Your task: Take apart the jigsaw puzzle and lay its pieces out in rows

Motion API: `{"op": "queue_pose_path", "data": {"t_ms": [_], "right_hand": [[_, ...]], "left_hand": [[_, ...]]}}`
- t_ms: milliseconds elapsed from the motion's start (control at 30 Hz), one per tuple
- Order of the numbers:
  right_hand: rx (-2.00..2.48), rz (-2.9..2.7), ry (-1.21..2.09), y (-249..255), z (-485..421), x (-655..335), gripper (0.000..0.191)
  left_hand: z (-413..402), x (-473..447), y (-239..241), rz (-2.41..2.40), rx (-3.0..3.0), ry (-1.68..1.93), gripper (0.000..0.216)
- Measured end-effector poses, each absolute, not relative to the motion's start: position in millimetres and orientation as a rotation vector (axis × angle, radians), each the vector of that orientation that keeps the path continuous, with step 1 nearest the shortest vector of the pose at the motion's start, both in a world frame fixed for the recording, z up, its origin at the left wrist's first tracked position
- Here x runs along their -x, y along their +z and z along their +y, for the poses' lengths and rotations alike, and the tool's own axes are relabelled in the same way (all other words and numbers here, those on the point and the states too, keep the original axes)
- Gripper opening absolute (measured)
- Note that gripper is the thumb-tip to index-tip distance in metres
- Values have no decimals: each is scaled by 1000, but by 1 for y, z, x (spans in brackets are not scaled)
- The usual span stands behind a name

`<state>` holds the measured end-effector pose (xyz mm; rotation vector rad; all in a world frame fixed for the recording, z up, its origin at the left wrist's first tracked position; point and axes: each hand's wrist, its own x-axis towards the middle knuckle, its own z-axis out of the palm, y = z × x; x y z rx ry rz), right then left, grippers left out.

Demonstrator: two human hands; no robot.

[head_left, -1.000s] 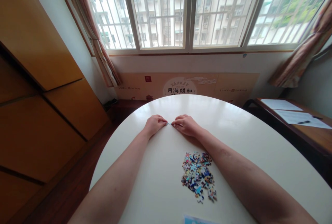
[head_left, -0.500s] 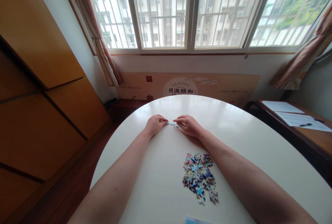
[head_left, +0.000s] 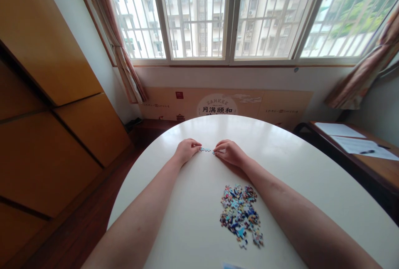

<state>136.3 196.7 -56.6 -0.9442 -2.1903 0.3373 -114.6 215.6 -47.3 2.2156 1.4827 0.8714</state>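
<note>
On the far part of the white table, a short row of pale blue jigsaw pieces (head_left: 205,150) lies between my hands. The fingertips of my left hand (head_left: 188,149) are closed on the left end of this row. My right hand (head_left: 230,152) pinches a single jigsaw piece (head_left: 213,152), a small gap away from the row's right end. Closer to me, beside my right forearm, a loose heap of multicoloured jigsaw pieces (head_left: 240,213) is spread out. My fingers partly cover the pieces they hold.
The round white table (head_left: 183,227) fills the middle. At the near edge shows a bit of a light blue printed item (head_left: 232,266). A wooden side table (head_left: 388,167) with papers (head_left: 358,144) and pens stands at right, and wooden cabinets (head_left: 62,148) at left.
My right thumb and index finger, apart before, have come together on the single piece. My left hand stays nearly still at the row.
</note>
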Motion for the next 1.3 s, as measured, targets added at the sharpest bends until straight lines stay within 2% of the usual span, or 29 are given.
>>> {"op": "queue_pose_path", "data": {"t_ms": [667,1167,1300], "right_hand": [[954,-2184,315,-56,199,-130,14],[1007,-2175,309,-57,196,-131,11],[1116,-2120,346,-53,193,-134,21]], "left_hand": [[216,115,-45,1629,-1965,1028,37],[218,114,-45,1626,-1952,1053,41],[221,116,-49,1622,-1918,1077,43]]}}
